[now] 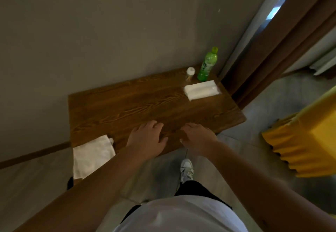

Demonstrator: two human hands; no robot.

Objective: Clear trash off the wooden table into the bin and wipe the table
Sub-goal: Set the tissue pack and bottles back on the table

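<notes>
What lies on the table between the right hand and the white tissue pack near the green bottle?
Nothing: in the head view only bare wooden table lies between the right hand and the tissue pack.

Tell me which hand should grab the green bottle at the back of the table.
Right, probably. The green bottle stands at the far right corner of the wooden table, on the right hand's side. The left hand would have to cross over. Both hands hold nothing.

place: likely a small eatery or cafe corner.
table: dark brown wood-grain table point(127, 104) against a plain grey wall point(91, 32).
tabletop: white-capped toothpick jar point(190, 73), white plastic-wrapped napkin pack point(201, 89).
seating: yellow fabric-covered chair point(307, 141).
</notes>
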